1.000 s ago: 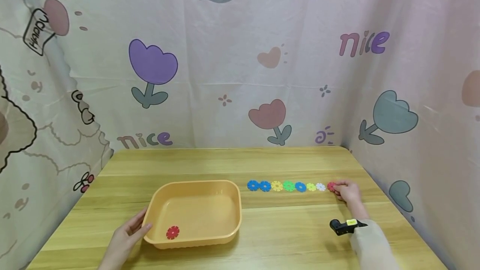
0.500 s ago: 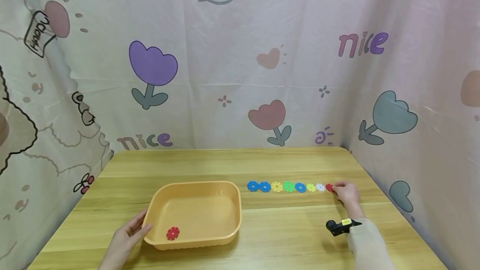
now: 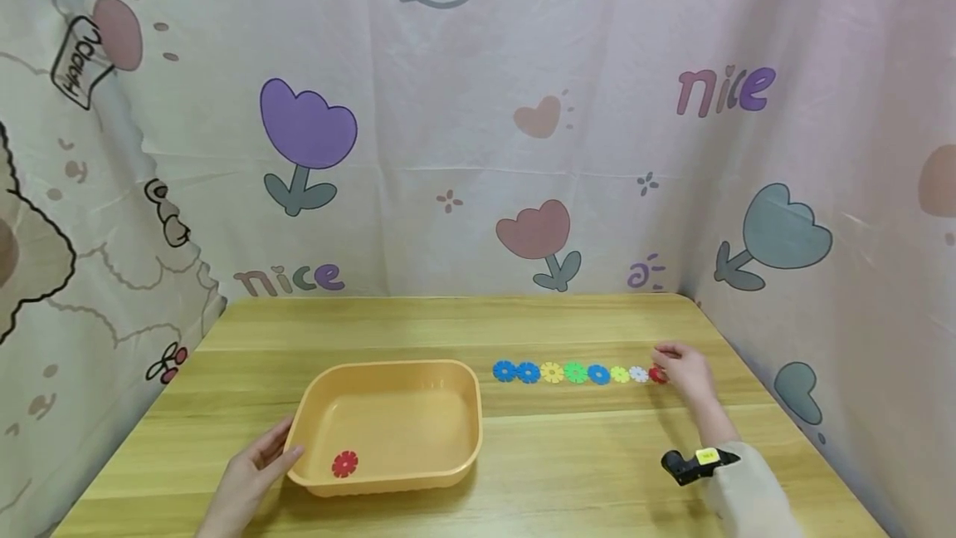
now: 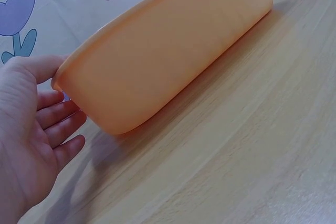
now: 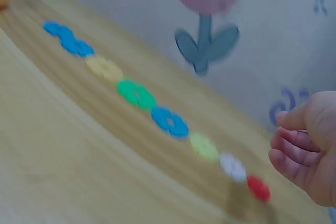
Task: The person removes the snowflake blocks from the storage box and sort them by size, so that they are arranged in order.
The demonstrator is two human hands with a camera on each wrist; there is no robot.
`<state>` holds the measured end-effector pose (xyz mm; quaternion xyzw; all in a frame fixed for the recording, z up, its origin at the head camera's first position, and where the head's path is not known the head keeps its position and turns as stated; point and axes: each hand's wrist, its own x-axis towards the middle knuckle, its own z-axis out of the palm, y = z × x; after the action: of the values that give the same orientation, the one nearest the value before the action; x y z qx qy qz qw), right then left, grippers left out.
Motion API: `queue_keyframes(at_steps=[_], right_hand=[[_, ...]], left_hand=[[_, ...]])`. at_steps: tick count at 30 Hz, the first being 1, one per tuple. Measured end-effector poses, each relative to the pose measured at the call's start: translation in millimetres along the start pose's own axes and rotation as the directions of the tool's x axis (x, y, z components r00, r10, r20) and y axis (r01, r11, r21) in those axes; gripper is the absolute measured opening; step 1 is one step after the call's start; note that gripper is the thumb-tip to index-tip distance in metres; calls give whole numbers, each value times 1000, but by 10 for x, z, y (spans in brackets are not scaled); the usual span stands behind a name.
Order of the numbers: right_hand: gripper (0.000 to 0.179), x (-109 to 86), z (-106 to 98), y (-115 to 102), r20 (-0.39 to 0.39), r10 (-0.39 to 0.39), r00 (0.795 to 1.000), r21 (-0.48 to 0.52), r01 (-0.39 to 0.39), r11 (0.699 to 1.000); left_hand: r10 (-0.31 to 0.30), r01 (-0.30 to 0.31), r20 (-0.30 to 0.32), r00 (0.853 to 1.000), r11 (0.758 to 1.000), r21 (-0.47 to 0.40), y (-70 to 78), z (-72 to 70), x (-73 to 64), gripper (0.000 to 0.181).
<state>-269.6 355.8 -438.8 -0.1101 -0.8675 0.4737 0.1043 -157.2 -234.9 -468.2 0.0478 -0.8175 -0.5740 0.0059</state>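
My left hand [image 3: 246,471] grips the left rim of an orange-yellow plastic basin [image 3: 403,430], thumb over the rim and fingers below it. One red notched snowflake disc [image 3: 345,464] lies inside, near the front left. To the basin's right, a row of snowflake discs runs across the table: two blue [image 3: 529,372], yellow [image 3: 552,372], green [image 3: 576,372], blue [image 3: 599,374], lime [image 3: 620,374], white [image 3: 638,374], and red [image 3: 656,374] at the right end. Just above that red disc is my right hand [image 3: 685,372], its fingers loosely bent and holding nothing in the right wrist view.
The wood-grain table [image 3: 538,471] ends against a printed cloth [image 3: 448,131] hanging behind it and along both sides. A black wrist camera [image 3: 698,465] sits on the right wrist, by a light sleeve [image 3: 750,492].
The right hand slid the red disc left, close beside the white one, then let go and rose from it. The left hand and basin have stayed in place.
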Motion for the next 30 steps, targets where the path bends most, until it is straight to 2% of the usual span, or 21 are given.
queue_keyframes(at_steps=[4,8,11,17,21,27,30], right_hand=[[34,-75,106,-308,84,-79,993,88,72,994],[35,-149,257,-616,157,-157,975,189,126,974],[34,-210,389,-818,202,-210,957,230,162,960],[29,-363,659,-1171,286,-265,921,262,191,946],[29,-518,858,-1412,360,-309,880,301,204,931],[23,-873,1123,-1880,458,-355,815,286,242,927],[23,-948,1321,-1956,496,-385,779,317,250,915]], left_hand=[[27,-27,-6,1000,1000,4,-10,-8,-10,63],[32,-32,0,999,999,-11,0,-11,-29,63],[24,-23,4,1000,1000,-12,5,-12,-37,64],[-26,26,17,1000,999,23,24,-21,-20,69],[-16,16,21,1000,1000,1,33,-24,-24,68],[32,-32,13,999,999,-13,36,-19,-41,64],[27,-27,13,1000,1000,-10,39,-16,-37,64]])
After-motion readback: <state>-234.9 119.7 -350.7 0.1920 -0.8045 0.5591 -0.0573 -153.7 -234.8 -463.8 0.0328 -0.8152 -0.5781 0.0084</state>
